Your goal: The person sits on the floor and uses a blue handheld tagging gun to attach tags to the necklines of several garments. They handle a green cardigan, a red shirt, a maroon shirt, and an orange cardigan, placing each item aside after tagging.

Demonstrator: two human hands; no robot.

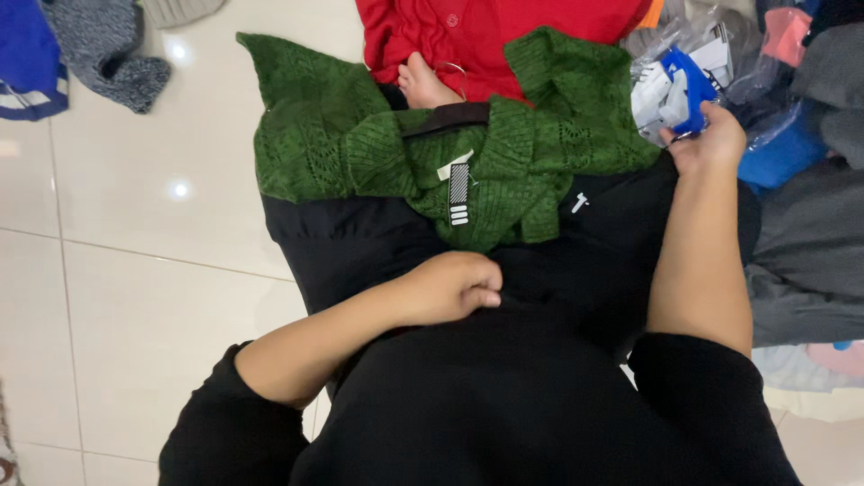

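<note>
The left hand [450,288] is curled into a loose fist, its grip pressed on black cloth [378,243] across the lap. The right hand [706,139] grasps a blue-and-white plastic packet [675,90]. A green knitted sweater [360,135] lies spread between them, on the cloth.

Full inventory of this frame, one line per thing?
green knit top: 1, green, centre, spread on black cloth
black cloth: 1, black, under the knit top
red garment: 1, red, top centre
foot: 1, bare, at the red garment's edge, with a ring-like band beside it
grey knit: 1, grey, top left on floor
blue-white pack: 1, top right
grey clothes: pile, right
floor: white tiles
left hand: closed, on black cloth
right hand: grips the pack
</note>
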